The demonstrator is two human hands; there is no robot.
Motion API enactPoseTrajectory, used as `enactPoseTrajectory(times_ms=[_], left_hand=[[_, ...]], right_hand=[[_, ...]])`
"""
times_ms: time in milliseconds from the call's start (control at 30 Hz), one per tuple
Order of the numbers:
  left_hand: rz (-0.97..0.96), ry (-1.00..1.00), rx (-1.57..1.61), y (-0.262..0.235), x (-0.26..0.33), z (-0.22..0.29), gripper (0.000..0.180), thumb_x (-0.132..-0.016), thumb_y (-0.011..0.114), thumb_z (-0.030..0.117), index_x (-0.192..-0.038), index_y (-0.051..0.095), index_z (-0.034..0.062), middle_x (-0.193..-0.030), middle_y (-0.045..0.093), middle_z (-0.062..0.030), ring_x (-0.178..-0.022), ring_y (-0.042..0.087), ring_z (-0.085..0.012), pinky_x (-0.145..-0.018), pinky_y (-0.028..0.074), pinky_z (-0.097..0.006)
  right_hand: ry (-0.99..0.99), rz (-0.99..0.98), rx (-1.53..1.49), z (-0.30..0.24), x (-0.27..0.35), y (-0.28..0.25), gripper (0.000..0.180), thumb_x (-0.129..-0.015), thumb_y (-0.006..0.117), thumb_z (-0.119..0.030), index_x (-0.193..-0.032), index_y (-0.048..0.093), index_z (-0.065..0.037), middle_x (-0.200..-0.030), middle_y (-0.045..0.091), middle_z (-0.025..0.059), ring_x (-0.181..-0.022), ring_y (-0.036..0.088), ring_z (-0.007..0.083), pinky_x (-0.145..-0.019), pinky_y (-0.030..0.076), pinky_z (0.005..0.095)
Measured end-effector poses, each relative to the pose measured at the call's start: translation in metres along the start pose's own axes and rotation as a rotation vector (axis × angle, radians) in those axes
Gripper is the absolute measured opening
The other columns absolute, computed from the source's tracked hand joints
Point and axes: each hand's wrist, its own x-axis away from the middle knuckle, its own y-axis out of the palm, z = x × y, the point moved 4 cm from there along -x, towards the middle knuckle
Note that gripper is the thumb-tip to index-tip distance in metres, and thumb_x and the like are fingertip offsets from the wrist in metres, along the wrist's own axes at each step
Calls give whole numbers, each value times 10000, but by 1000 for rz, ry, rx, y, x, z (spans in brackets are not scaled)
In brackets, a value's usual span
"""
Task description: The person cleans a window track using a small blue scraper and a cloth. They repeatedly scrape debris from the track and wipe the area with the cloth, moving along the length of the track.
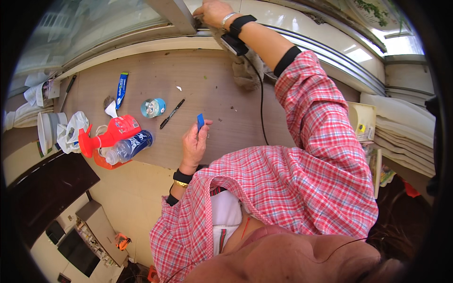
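My left hand (192, 147), low over the near side of the wooden ledge, pinches a small flat blue piece (201, 121) that points upward. Its exact kind cannot be made out. My right arm stretches far forward to the window, where my right hand (215, 13) is closed beside the upright of the window frame (175, 18). A grey-brown cloth (246, 70) runs from under that hand down over the track onto the ledge. Part of the cloth is hidden by my wrist and a black strapped device (234, 44).
On the ledge (188, 70) lie a black pen (172, 113), a blue tube (121, 90), a round blue tub (153, 108), a red spray bottle (113, 132) and a clear bottle (130, 146). A black cable (262, 104) hangs from my right wrist. Folded curtains (401, 122) stand at right.
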Motion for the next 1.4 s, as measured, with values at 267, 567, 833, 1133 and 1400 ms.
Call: enactPoseTrajectory(times_ms=[267,567,833,1133,1400], left_hand=[[9,-18,0,1,-2,-5,241,-976,500,186,-1019,647,0,-888,651,-26,-754,530,-79,-680,434,-230],[40,32,65,-1,4,-2,230,-972,503,185,-1013,636,2,-887,647,-45,-750,548,-110,-679,446,-250],[10,84,3,7,15,-6,195,-958,516,171,-999,624,13,-820,627,-85,-699,587,-181,-631,464,-290],[-9,92,-28,14,8,0,179,-954,522,155,-985,617,7,-830,631,-82,-690,579,-180,-632,463,-288],[-21,41,-10,16,5,-5,179,-950,531,159,-984,631,15,-816,626,-81,-683,579,-177,-625,460,-284]], right_hand=[[40,-101,232,-14,4,0,206,-790,545,-197,-866,725,-130,-915,683,152,-899,652,334,-771,526,430],[77,-179,439,27,66,-22,442,-839,523,-35,-1173,654,-292,-1022,620,100,-1007,597,278,-814,526,389],[208,-109,-31,78,140,-130,143,-770,520,-74,-896,587,-92,-790,623,181,-832,618,371,-680,476,445],[-499,-129,154,45,110,-102,40,-701,564,-111,-718,539,-85,-833,523,118,-831,545,331,-719,455,421],[-393,-323,471,32,73,-65,110,-802,543,-159,-859,630,-124,-923,613,89,-888,597,300,-729,505,426]])
